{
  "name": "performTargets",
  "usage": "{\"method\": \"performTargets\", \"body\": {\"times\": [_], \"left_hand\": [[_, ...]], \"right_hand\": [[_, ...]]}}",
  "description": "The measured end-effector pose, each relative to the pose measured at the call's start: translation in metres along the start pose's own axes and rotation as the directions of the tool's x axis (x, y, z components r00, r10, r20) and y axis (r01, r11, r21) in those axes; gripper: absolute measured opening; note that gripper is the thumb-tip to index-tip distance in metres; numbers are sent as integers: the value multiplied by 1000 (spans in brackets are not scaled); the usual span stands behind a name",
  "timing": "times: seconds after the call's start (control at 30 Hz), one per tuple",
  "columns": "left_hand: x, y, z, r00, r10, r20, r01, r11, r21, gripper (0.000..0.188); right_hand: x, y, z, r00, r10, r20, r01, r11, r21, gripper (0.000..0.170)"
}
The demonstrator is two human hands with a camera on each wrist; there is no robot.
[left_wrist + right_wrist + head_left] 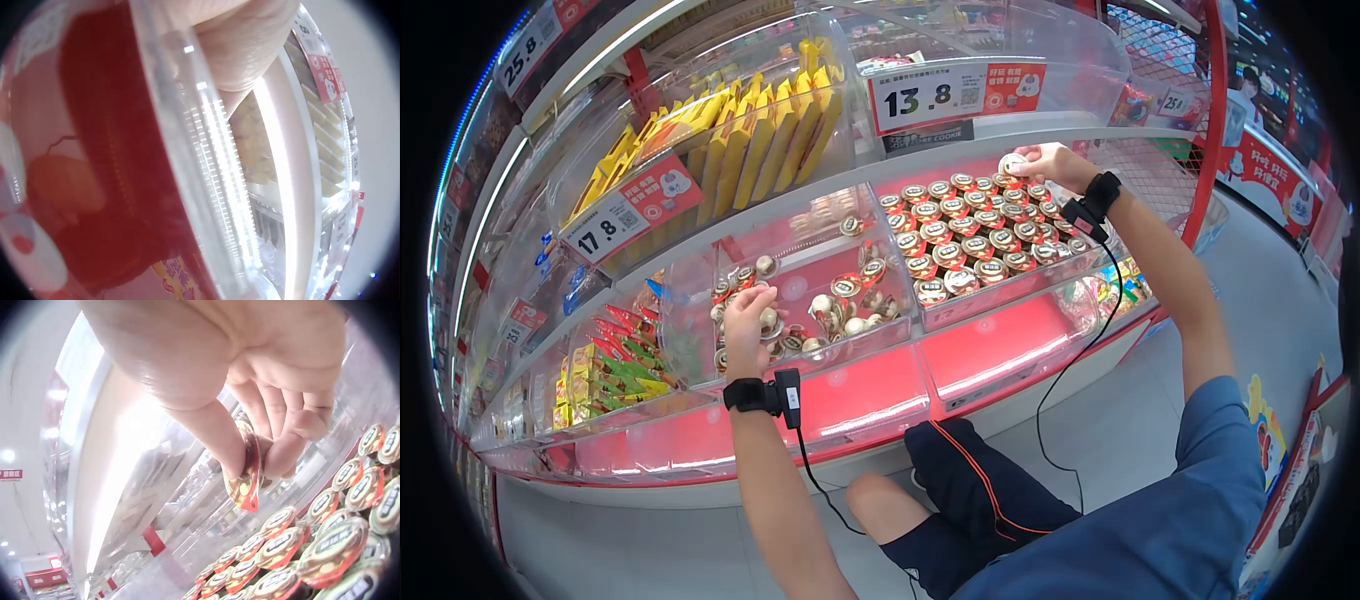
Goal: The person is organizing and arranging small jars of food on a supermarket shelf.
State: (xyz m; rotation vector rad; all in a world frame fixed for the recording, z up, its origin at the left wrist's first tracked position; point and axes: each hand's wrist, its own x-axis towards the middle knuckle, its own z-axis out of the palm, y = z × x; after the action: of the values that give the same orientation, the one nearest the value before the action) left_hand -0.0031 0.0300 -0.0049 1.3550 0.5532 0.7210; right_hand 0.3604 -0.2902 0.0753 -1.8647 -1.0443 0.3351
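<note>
The left arm (765, 480) stretches forward, the left hand (749, 318) with bent fingers (756, 296); whether they grip cannot be told. The right arm (1175, 265) reaches outward, the right hand (1052, 165) pinching between thumb (215, 430) and fingertips (282, 455), remaining fingers curved.

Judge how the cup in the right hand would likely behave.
The cup is probably light: the right hand merely pinches it. It shows no buckling in that grip, so seems fairly stiff. Overturned cups in the messier bin suggest it may tip.
</note>
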Motion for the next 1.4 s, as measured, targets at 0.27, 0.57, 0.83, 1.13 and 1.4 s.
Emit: {"method": "performTargets", "body": {"times": [0.27,0.57,0.83,1.13,1.4], "left_hand": [[-4,3,5,1000,-14,-12,14,1000,-6,13],[-3,4,4,1000,-20,-9,21,1000,13,12],[0,2,2,1000,-26,-5,26,999,32,12],[0,2,3,999,-45,-23,46,998,43,9],[1,1,1,999,-49,-3,49,998,27,11]], "right_hand": [[33,36,2,972,211,105,-202,975,-90,30],[48,49,11,956,253,149,-237,965,-116,28],[48,56,10,943,297,150,-280,952,-123,26],[45,57,10,959,257,117,-252,966,-50,28],[40,50,13,958,277,73,-270,958,-97,26]]}}
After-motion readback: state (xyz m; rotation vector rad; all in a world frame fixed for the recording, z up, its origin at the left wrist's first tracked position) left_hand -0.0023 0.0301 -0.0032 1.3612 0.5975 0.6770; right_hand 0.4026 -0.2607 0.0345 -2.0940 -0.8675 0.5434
